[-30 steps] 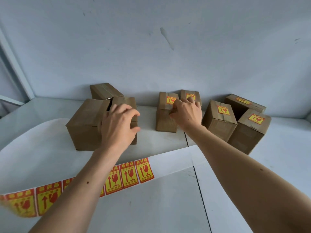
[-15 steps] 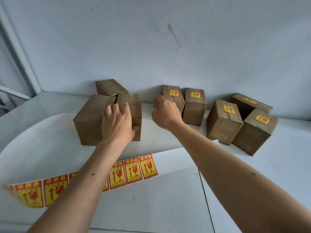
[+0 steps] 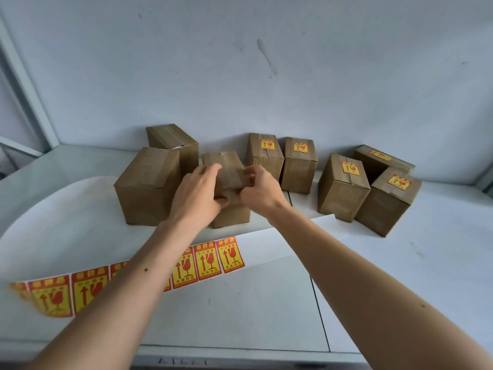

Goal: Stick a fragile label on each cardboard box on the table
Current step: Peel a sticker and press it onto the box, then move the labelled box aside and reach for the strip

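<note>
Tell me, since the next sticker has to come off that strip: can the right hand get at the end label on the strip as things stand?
Probably yes, once it lets go. The right hand is gripping the unlabelled box with the left hand; the end label lies uncovered below it, nothing between.

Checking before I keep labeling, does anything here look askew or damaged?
The back-left box sits tilted and its taped top edge looks torn. The far-right rear box also lies skewed, label sideways. Nothing spilled.
</note>
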Demonstrator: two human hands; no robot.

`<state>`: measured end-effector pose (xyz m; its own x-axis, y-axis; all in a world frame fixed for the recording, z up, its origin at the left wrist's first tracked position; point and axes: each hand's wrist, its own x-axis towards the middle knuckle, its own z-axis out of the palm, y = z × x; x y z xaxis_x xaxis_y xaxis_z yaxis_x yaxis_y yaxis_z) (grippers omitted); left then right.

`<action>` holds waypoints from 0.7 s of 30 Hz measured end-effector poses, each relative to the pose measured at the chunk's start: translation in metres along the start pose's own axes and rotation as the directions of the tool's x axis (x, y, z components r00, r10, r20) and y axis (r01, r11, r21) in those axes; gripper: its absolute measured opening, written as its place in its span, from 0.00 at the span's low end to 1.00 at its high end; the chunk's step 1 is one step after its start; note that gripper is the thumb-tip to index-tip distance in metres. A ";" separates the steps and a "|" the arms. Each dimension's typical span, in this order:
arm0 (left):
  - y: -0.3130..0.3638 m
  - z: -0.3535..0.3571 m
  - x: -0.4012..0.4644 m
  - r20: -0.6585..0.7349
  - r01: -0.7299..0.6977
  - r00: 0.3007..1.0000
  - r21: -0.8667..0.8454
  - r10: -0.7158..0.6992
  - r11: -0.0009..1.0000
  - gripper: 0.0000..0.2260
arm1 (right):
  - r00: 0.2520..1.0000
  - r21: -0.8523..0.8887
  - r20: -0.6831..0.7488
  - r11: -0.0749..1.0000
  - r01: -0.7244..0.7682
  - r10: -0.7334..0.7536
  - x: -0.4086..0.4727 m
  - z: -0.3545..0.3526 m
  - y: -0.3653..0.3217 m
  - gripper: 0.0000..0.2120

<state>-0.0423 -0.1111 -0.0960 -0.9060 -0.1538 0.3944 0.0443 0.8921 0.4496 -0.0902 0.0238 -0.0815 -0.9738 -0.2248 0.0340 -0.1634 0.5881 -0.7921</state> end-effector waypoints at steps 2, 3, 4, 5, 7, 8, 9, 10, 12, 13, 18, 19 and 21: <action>0.008 0.004 -0.005 0.012 -0.039 0.999 -0.064 0.040 0.997 0.28 | 0.999 0.045 -0.033 0.998 -0.032 0.033 -0.009 -0.006 0.011 0.29; 0.012 0.006 -0.008 0.023 -0.052 0.998 -0.097 0.054 0.994 0.28 | 0.998 0.062 -0.050 0.997 -0.042 0.045 -0.013 -0.008 0.017 0.29; 0.014 0.008 -0.010 0.035 -0.056 0.998 -0.137 0.061 0.989 0.28 | 0.996 0.078 -0.069 0.996 -0.047 0.052 -0.018 -0.011 0.022 0.29; 0.015 0.009 -0.011 0.050 -0.053 0.997 -0.177 0.063 0.983 0.28 | 0.995 0.093 -0.085 0.995 -0.046 0.054 -0.022 -0.014 0.026 0.29; 0.014 0.010 -0.012 0.099 -0.040 0.993 -0.261 0.068 0.964 0.29 | 0.994 0.118 -0.097 0.992 -0.041 0.053 -0.029 -0.018 0.033 0.31; 0.013 0.008 -0.013 0.125 -0.025 0.990 -0.315 0.068 0.949 0.31 | 0.994 0.122 -0.103 0.992 -0.034 0.046 -0.032 -0.019 0.035 0.32; 0.011 0.006 -0.014 0.150 0.005 0.987 -0.368 0.054 0.930 0.34 | 0.992 0.123 -0.123 0.992 -0.023 0.038 -0.035 -0.017 0.038 0.32; 0.008 0.004 -0.015 0.172 0.051 0.985 -0.403 0.021 0.914 0.38 | 0.986 0.125 -0.163 0.992 -0.011 0.031 -0.039 -0.015 0.041 0.33; 0.002 -0.002 -0.015 0.247 0.184 0.964 -0.358 -0.097 0.915 0.42 | 0.952 0.134 -0.306 0.991 0.021 0.021 -0.046 -0.010 0.044 0.30; -0.003 -0.005 -0.016 0.311 0.251 0.937 -0.276 -0.161 0.928 0.42 | 0.924 0.119 -0.382 0.992 0.044 0.005 -0.050 -0.008 0.044 0.25; -0.013 -0.007 -0.028 0.682 0.225 0.691 0.115 -0.242 0.967 0.32 | 0.930 0.032 -0.365 0.999 0.042 -0.028 -0.063 0.007 0.042 0.19; -0.012 -0.004 -0.031 0.698 0.200 0.679 0.122 -0.228 0.972 0.29 | 0.929 0.044 -0.369 0.999 0.020 -0.003 -0.063 0.010 0.044 0.23; -0.012 -0.001 -0.034 0.707 0.193 0.679 0.088 -0.197 0.977 0.25 | 0.921 0.122 -0.385 0.992 -0.021 0.067 -0.065 0.015 0.046 0.28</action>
<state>-0.0116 -0.1167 -0.1139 -0.9214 0.0200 -0.3880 -0.1684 0.8795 0.4452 -0.0322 0.0543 -0.1294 -0.9683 0.1313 0.2127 -0.1223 0.4934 -0.8611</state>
